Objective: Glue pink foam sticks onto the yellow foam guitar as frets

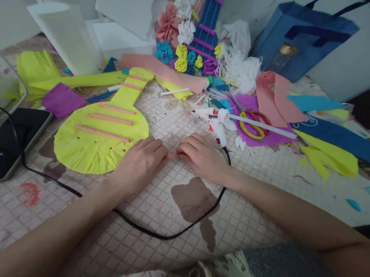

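Note:
Both of my hands rest low over the tabletop, with a short strip of pink crepe paper (172, 155) stretched between their fingertips. My left hand (144, 159) closes on one end of it, and my right hand (204, 156) pinches the other. Most of the strip is hidden under the fingers. Just beyond my left hand lies a flat guitar shape covered in yellow crepe paper (78, 153), with several thin pink rolled sticks (110, 119) across its body and neck. A white hot glue gun (217, 126) with a glue stick in it lies beyond my right hand.
Scissors (251, 125) lie on purple paper (240, 101) at the right, near blue and yellow strips. A black cable (165, 238) loops across the quilted tablecloth (146, 247). A tablet (6, 143) sits left; a decorated blue guitar (210, 17) and blue bag (296, 41) stand behind.

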Tool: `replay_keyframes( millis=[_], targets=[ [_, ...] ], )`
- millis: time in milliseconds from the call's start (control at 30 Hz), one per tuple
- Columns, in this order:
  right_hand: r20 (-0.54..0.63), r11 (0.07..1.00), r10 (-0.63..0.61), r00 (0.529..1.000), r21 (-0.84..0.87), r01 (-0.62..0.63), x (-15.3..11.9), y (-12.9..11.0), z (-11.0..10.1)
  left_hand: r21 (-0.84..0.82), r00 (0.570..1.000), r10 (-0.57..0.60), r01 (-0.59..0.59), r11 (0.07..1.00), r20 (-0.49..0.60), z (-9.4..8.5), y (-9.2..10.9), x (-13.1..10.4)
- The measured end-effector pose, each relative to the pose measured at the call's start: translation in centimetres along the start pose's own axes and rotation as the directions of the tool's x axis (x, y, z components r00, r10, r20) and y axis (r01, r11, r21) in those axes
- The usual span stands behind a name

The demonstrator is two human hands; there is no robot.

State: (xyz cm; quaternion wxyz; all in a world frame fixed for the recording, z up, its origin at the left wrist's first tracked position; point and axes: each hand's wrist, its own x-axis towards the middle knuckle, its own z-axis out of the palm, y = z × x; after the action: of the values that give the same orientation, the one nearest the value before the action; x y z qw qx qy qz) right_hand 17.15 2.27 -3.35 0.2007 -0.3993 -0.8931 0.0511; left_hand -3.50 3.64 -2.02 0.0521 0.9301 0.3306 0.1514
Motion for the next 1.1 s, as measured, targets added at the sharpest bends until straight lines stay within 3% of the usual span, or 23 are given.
replay_keyframes(
  millis=[200, 333, 467, 633, 733, 867, 967, 1100],
  targets=[
    [-0.047, 0.941, 0.113, 0.992, 0.326, -0.092, -0.3, 0.0, -0.9, -0.286, 0.991, -0.131, 0.122, 0.95, -0.012, -0.1, 0.4, -0.2],
    [0.0, 0.862, 0.2, 0.98, 0.475, -0.176, -0.4, 0.0, -1.4, -0.484, 0.959, -0.231, 0.282, 0.828, 0.165, -1.2, 0.4, -0.1],
    [0.066, 0.809, 0.208, 0.976, 0.549, -0.21, -0.4, -0.1, -1.9, -0.596, 0.91, -0.195, 0.389, 0.702, 0.365, -2.3, 0.0, 0.1],
    [0.177, 0.694, 0.202, 0.963, 0.668, -0.269, -0.4, -0.6, -2.1, -0.691, 0.899, -0.202, 0.43, 0.581, 0.389, -1.7, 0.1, 0.4],
    [0.192, 0.589, 0.218, 0.957, 0.756, -0.286, -0.4, -1.0, -2.0, -0.786, 0.894, -0.162, 0.445, 0.429, 0.418, -1.1, 0.4, 0.6],
    [0.205, 0.557, 0.231, 0.951, 0.774, -0.302, -0.3, -1.1, -2.4, -0.823, 0.833, -0.105, 0.553, 0.129, 0.543, -0.9, 0.4, 0.5],
    [0.176, 0.581, 0.198, 0.964, 0.771, -0.26, -0.3, -1.1, -3.0, -0.803, 0.8, -0.08, 0.594, -0.042, 0.595, -1.1, 0.4, 0.4],
    [0.047, 0.718, 0.113, 0.992, 0.687, -0.114, -0.5, -1.4, -3.2, -0.759, 0.762, -0.069, 0.624, -0.188, 0.644, -1.2, 0.6, 0.5]
  ],
)
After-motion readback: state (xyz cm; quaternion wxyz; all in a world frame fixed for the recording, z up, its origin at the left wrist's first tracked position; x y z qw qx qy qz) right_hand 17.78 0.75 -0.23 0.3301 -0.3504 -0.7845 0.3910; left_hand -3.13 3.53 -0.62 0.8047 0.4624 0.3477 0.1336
